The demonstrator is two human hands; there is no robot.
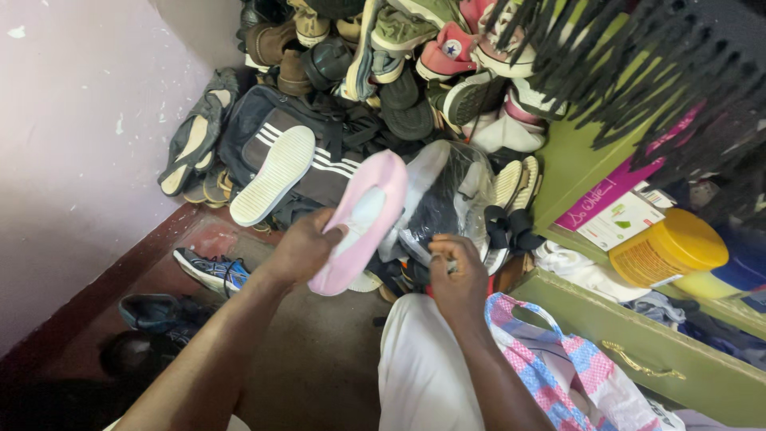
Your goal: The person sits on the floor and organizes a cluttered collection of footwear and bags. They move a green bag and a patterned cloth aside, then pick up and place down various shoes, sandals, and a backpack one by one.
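Note:
My left hand (pixel 302 247) grips a pale pink slip-on shoe (pixel 361 222) by its edge, sole turned toward me, held up above the floor. My right hand (pixel 456 275) pinches the clear plastic bag (pixel 447 195) just to the right of the pink shoe; the bag holds dark shoes with white parts. Both hands are in front of a big heap of shoes (pixel 399 64) piled in the corner. My knee in white trousers (pixel 423 367) is below the right hand.
A dark striped bag (pixel 319 160) with a white-soled shoe (pixel 275 175) lies left of the pile. A blue sneaker (pixel 211 271) and dark shoes (pixel 152 311) lie on the floor. An open green drawer (pixel 638 351) with a yellow-lidded jar (pixel 666 247) and a pink-blue woven bag (pixel 558 367) is at right.

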